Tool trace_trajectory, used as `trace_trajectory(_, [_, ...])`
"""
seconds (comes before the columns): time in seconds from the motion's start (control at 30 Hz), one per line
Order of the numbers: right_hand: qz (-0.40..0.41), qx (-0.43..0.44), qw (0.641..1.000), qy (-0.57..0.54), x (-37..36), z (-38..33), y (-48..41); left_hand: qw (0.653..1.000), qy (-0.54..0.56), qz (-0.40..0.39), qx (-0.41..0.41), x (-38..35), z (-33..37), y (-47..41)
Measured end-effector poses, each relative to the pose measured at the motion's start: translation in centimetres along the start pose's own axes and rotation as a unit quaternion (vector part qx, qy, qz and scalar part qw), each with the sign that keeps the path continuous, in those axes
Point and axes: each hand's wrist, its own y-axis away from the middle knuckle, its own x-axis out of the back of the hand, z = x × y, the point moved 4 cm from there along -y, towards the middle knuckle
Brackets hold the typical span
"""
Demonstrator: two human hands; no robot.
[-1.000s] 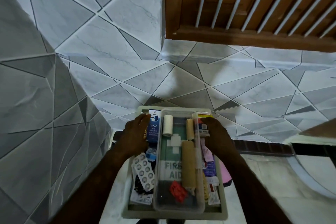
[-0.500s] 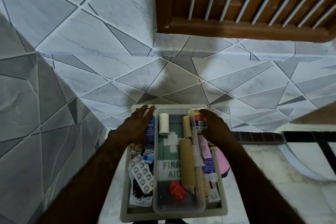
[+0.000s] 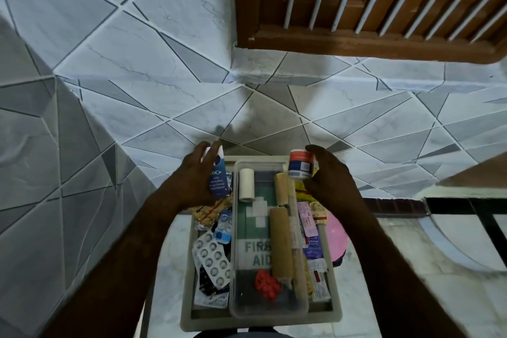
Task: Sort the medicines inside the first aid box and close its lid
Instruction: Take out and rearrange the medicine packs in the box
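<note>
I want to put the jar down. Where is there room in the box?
The clear tray is bare along its middle, between the white tape roll and tan bandage rolls, down to the red pill pack. Both side compartments are crowded.

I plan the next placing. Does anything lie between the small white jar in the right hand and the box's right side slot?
Partly. The right hand holds the small white jar with a red and blue label just above that slot of the grey plastic first aid box, where a yellow packet lies beneath it.
</note>
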Motion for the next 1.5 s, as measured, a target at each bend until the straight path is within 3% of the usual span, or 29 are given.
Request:
trace_trajectory(0.2, [-0.043, 0.055, 0.997, -0.011, -1.6, -2.9, 0.0, 0.999, 0.037, 0.030, -0.007, 2.9, 2.3, 2.5])
trace_trajectory(0.37, [-0.089, 0.062, 0.994, 0.011, -3.4, -3.2, -0.2, 0.998, 0.021, -0.026, -0.049, 1.6, 5.6, 4.5])
trace_trajectory(0.57, [-0.117, 0.052, 0.991, 0.027, -5.1, -2.5, -1.0, 0.990, -0.041, -0.106, -0.082, -3.5, 7.6, 5.6])
trace_trajectory(0.9, [-0.145, 0.082, 0.984, 0.057, -7.5, -2.4, -2.3, 0.973, -0.183, -0.089, -0.108, -7.4, 6.9, 4.9])
trace_trajectory(1.5, [-0.104, 0.135, 0.976, 0.133, -8.9, -1.6, -1.2, 0.969, -0.213, -0.085, -0.089, -8.7, 6.1, 5.6])
